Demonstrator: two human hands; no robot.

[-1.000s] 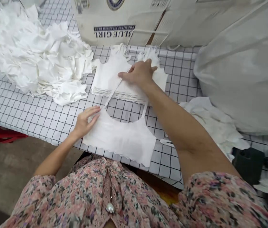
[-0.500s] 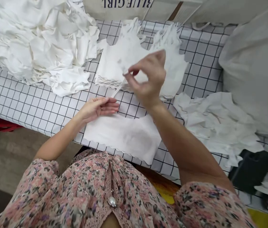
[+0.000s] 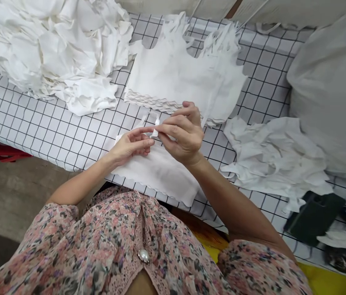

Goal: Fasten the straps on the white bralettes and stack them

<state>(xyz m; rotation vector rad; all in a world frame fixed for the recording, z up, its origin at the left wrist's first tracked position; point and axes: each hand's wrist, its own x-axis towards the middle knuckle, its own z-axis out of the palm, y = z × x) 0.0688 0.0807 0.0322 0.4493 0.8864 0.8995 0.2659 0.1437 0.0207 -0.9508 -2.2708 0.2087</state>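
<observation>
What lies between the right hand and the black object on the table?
In the head view, loose white fabric pieces lie between the right hand and the black object.

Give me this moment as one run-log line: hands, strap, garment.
left hand: fingertips beside strap | right hand: pinching white strap | white scalloped-hem top: flat on grid-printed table cover

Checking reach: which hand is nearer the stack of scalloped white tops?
Right: the right hand is at the edge of the stack; the left hand is farther off, over the flat garment.
</observation>
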